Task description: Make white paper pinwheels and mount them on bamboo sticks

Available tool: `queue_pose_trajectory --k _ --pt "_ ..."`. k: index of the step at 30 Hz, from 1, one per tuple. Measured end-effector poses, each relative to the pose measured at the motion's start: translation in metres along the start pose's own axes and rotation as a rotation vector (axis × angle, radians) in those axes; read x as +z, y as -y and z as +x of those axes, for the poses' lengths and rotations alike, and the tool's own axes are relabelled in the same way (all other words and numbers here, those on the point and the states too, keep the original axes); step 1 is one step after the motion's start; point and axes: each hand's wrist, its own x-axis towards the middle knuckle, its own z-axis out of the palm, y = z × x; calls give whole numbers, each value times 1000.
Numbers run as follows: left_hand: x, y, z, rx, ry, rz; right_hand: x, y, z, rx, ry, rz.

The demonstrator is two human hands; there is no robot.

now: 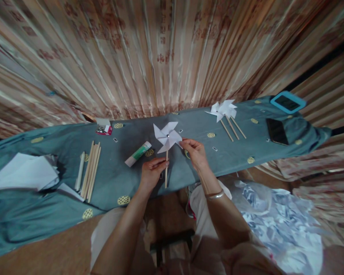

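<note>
A white paper pinwheel [167, 136] on a thin wooden stick [166, 175] is held upright above the cloth-covered table, with a small pin head at its centre. My left hand [152, 172] pinches the stick just below the blades. With thumb and fingertips, my right hand [194, 152] grips the tip of the pinwheel's right blade. Left of the pinwheel lies a glue stick [138, 154] with a green and white label. Several finished pinwheels [224, 110] rest in an overlapping group at the back right, their sticks pointing toward me.
A stack of white paper [25, 172], a pale candle-like rod [80, 171] and several wooden sticks [92, 172] lie on the left. Behind them is a small red box [104, 130]. A phone [277, 131] and blue-framed device [288, 102] are at right; a plastic bag [283, 221] sits below.
</note>
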Motion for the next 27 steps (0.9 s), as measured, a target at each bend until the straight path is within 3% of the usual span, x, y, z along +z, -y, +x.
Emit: queue_pose_trajectory --k 11,27 --pt "0 4 2 56 -44 21 9 2 -13 32 149 -21" --pt "1 5 3 69 -45 51 20 1 -20 127 190 0"
